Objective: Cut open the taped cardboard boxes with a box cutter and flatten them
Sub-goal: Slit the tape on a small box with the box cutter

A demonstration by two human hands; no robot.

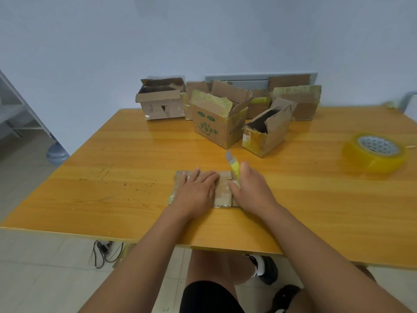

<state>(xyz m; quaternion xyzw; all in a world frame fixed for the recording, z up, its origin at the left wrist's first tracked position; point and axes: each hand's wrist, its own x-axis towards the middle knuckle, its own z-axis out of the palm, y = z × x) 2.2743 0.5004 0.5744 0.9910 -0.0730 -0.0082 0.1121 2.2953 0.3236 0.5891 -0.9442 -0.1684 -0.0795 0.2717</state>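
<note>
Pressing flat with straight fingers, the left hand (198,188) bears down on the flattened box (222,192) near the table (112,159) edge at 6 o'clock. At its 3 o'clock the right hand (250,188) rests on the same cardboard, fingers curled round the yellow cutter (233,164), whose bared blade points to 12 o'clock. So one box looks finished, or close to it. The rest stand at 12 o'clock: I count about six boxes, from the open box (160,102) at 11 o'clock through the printed box (214,123) to the small box (266,134); the ones behind overlap, so the count is unsure. Their flaps look already cut open, and flattening remains. One tape roll (375,154) lies at 3 o'clock.
</note>
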